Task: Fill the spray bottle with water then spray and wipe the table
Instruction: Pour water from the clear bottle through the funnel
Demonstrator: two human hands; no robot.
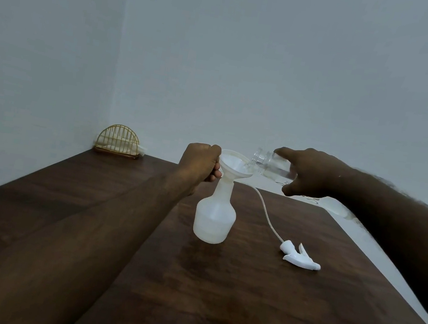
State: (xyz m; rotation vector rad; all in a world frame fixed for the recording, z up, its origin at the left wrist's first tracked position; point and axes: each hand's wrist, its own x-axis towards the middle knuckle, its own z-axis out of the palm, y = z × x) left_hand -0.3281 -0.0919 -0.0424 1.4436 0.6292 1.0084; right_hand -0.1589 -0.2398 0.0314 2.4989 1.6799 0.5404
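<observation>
A translucent white spray bottle [215, 217] stands upright on the dark wooden table [257, 293], without its head. A white funnel [236, 165] sits in its neck. My left hand [200, 164] grips the funnel's rim and stem from the left. My right hand [308, 173] holds a clear water bottle [271, 163] tipped on its side, its open mouth over the funnel's right edge. The white spray head [300, 256] lies on the table to the right of the bottle, its thin tube [266, 211] curving back toward the funnel.
A gold wire napkin holder [118, 140] with white napkins stands in the far left corner against the wall. The table's right edge runs diagonally beside a pale floor [377, 250]. Grey walls close the far and left sides.
</observation>
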